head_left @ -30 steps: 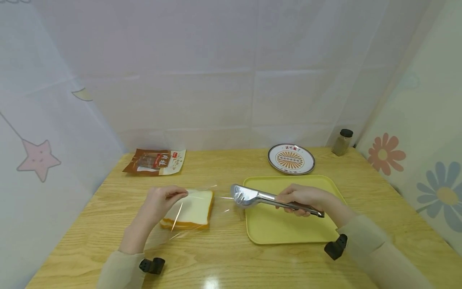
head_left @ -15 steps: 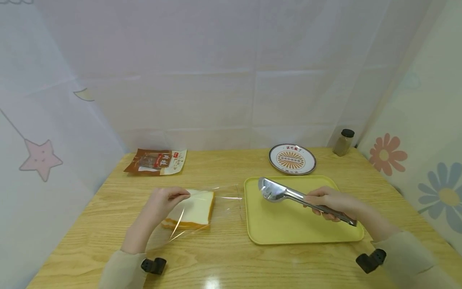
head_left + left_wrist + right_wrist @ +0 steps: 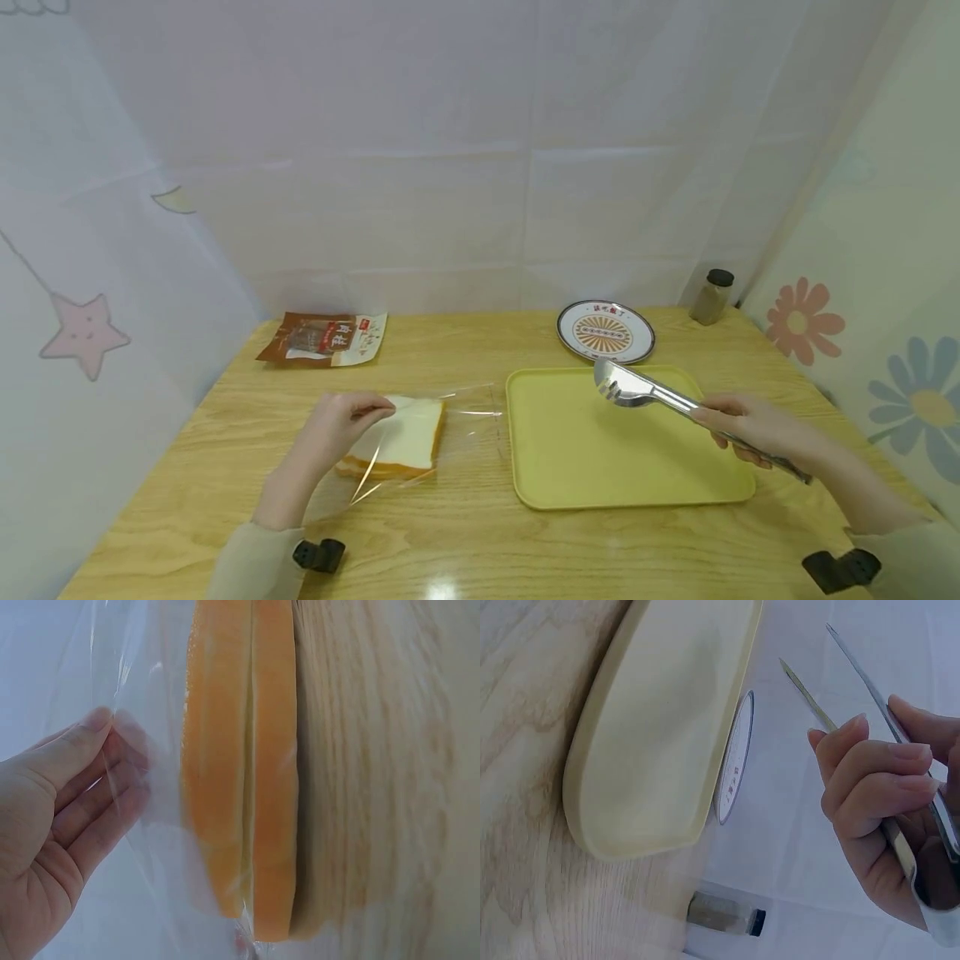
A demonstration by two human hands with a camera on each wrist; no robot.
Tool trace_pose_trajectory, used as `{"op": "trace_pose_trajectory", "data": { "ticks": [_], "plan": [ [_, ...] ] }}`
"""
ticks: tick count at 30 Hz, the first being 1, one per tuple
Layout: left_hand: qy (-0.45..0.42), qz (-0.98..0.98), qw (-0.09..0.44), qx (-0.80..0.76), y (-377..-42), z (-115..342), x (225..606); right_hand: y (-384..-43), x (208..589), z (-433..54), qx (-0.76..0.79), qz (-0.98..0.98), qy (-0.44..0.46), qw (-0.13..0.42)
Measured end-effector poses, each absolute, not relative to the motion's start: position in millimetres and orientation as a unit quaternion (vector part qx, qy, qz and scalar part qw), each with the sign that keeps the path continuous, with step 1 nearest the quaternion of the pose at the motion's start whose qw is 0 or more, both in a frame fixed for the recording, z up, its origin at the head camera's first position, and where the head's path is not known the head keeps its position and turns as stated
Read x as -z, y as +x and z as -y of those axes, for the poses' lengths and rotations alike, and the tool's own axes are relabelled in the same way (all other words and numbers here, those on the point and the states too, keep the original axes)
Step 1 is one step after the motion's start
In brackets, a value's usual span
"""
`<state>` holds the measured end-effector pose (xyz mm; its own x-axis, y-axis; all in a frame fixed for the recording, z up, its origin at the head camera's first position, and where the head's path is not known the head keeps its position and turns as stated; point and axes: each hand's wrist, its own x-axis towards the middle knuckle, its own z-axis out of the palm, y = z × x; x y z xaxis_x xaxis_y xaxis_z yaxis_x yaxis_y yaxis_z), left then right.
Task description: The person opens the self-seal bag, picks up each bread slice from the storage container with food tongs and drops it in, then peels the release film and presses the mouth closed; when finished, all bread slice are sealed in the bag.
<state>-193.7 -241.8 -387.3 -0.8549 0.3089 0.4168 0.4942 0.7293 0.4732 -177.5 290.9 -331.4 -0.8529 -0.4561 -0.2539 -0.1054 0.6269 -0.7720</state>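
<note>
Two stacked bread slices (image 3: pixel 408 433) with orange-brown crusts lie inside a clear plastic bag (image 3: pixel 472 421) on the wooden table. My left hand (image 3: pixel 341 425) pinches the bag's film between thumb and fingertips, above the bread's left side. In the left wrist view, the film (image 3: pixel 161 780) stands lifted off the crusts (image 3: pixel 274 772). Metal tongs (image 3: pixel 671 400) are in my right hand (image 3: pixel 757 429), held over the right part of the yellow tray (image 3: pixel 555 483). Their tips point up and left, spread apart in the right wrist view with nothing between them.
Behind the tray stands a round white plate (image 3: pixel 606 332) with an orange pattern. A small jar (image 3: pixel 712 297) with a black lid is at the back right corner. A brown and white food packet (image 3: pixel 322 340) lies at the back left. Cloth walls surround the table.
My right hand has carried the tongs rightward, from beside the bag's right end to over the tray's right part. My left hand stays almost still, pinching the bag.
</note>
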Motion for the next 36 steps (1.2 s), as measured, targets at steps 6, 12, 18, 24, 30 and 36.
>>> {"op": "trace_pose_trajectory", "data": {
  "ticks": [6,12,18,24,30,36],
  "plan": [
    [-0.215,0.919,0.161,0.289,-191.3,242.4,385.1,-171.0,327.2,-308.4,0.339,-0.917,-0.150,0.145],
    [-0.213,0.920,0.151,0.293,-190.8,241.3,383.7,-165.7,332.4,-331.4,0.306,-0.937,-0.141,0.088],
    [-0.214,0.918,0.152,0.296,-191.0,241.9,384.3,-166.0,348.3,-360.9,0.326,-0.932,-0.119,0.107],
    [-0.211,0.918,0.155,0.296,-191.5,242.8,384.6,-162.4,364.7,-386.9,0.317,-0.939,-0.051,0.121],
    [-0.221,0.916,0.159,0.295,-193.1,242.6,386.0,-161.5,379.3,-408.2,0.307,-0.944,-0.023,0.119],
    [-0.221,0.916,0.155,0.296,-193.5,241.9,387.6,-161.9,387.8,-419.2,0.311,-0.941,0.003,0.131]
  ]
}}
